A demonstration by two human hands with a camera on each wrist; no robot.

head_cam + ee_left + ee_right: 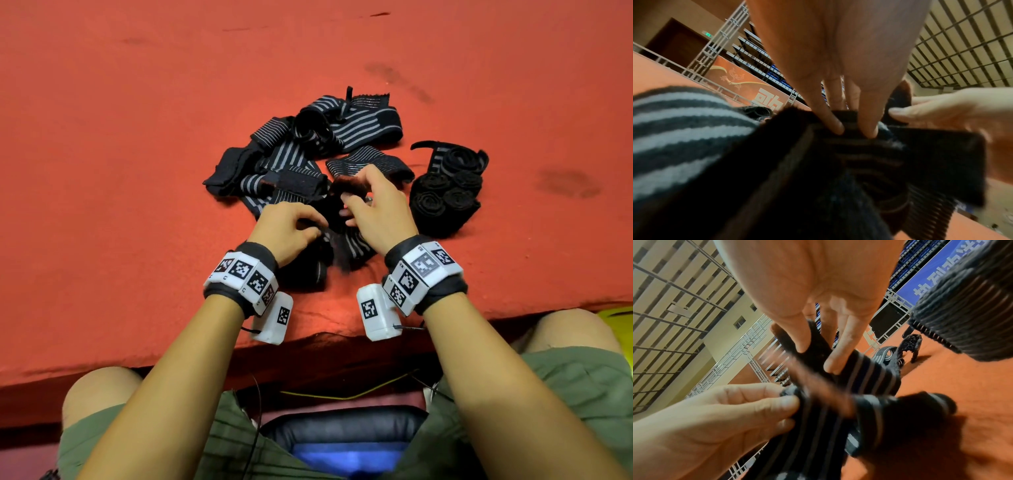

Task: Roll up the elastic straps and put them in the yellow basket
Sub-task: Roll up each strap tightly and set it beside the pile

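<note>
The elastic straps [301,161] are ribbed, matt woven cloth with fuzzy patches; the table [137,137] wears matt red felt.

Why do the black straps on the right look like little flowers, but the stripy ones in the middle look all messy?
The black rolled elastic straps are wound into tight spirals and sit packed together; the loose striped elastic straps lie unrolled, bent and overlapping. The rolled ones show mostly dark ends; the loose ones show their grey stripes. No hand touches the rolled ones, while the left hand and right hand pinch a strap from the loose heap. All lie on the red felt surface.
</note>
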